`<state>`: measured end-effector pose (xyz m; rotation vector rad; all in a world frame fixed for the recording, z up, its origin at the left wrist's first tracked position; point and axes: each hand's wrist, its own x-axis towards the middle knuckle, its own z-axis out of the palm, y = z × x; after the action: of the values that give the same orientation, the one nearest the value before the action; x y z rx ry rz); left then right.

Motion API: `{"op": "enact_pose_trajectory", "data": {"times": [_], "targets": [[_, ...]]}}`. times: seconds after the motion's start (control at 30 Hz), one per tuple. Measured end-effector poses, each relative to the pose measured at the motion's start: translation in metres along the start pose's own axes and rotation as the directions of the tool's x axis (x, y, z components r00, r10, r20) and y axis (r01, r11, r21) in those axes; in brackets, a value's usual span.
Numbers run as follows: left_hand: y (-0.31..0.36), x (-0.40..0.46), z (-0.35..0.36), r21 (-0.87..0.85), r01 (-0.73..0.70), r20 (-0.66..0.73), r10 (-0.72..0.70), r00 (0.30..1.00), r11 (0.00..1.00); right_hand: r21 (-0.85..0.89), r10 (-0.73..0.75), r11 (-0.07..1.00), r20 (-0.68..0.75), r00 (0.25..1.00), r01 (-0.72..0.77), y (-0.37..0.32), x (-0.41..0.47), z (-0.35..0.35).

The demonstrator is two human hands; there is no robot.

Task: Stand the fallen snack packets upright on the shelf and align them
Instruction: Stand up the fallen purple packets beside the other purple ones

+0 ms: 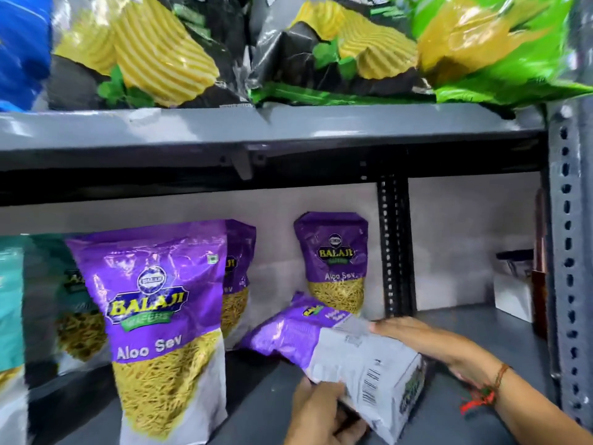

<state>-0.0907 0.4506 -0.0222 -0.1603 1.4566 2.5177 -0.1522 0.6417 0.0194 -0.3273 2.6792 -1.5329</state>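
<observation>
A purple Aloo Sev packet [340, 354] lies tilted on the grey lower shelf [481, 335], back side up with a barcode showing. My left hand [321, 415] grips its near bottom edge. My right hand [426, 342] holds its right side, fingers over the top. A large purple Aloo Sev packet [160, 319] stands upright at the front left. Behind it stands another purple packet [237, 277], mostly hidden. A third purple packet [333, 264] stands upright against the back wall.
Teal packets [12, 303] stand at the far left. A white box [513, 293] sits at the back right by the perforated post [568, 252]. The upper shelf [288, 126] carries black chip bags [154, 53] and a green bag [500, 46].
</observation>
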Motion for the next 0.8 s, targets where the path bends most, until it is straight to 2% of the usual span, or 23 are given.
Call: {"op": "enact_pose_trajectory", "data": {"times": [0.17, 0.27, 0.37, 0.53, 0.6, 0.63, 0.73, 0.8], "targets": [[0.023, 0.0, 0.017, 0.071, -0.299, 0.025, 0.298, 0.954, 0.952, 0.245, -0.242, 0.927, -0.184, 0.953, 0.283, -0.007, -0.015, -0.001], [0.041, 0.01, 0.025, 0.181, -0.469, 0.1, 0.459, 0.883, 0.864, 0.247, -0.324, 0.88, -0.315, 0.892, 0.406, -0.008, -0.015, 0.001], [0.049, 0.032, 0.019, 0.253, -0.561, 0.167, 0.536, 0.828, 0.788, 0.199, -0.347, 0.875, -0.379, 0.858, 0.441, 0.0, -0.017, 0.008], [0.03, 0.059, -0.011, 0.377, -0.551, 0.215, 0.508, 0.834, 0.745, 0.114, -0.333, 0.914, -0.34, 0.879, 0.39, 0.033, -0.017, 0.027], [0.033, 0.064, -0.018, 0.374, -0.484, 0.205, 0.438, 0.875, 0.791, 0.099, -0.295, 0.93, -0.375, 0.879, 0.355, 0.039, -0.017, 0.033], [0.037, 0.065, -0.019, 0.355, -0.438, 0.199, 0.391, 0.899, 0.826, 0.062, -0.272, 0.941, -0.451, 0.85, 0.333, 0.041, -0.015, 0.036], [0.048, 0.066, -0.017, 0.229, -0.299, 0.145, 0.271, 0.952, 0.926, -0.046, -0.207, 0.968, -0.7, 0.684, 0.246, 0.043, -0.019, 0.051], [0.05, 0.069, -0.016, 0.188, -0.229, 0.113, 0.21, 0.971, 0.955, -0.018, -0.21, 0.961, -0.7, 0.682, 0.277, 0.036, -0.031, 0.067]]}}
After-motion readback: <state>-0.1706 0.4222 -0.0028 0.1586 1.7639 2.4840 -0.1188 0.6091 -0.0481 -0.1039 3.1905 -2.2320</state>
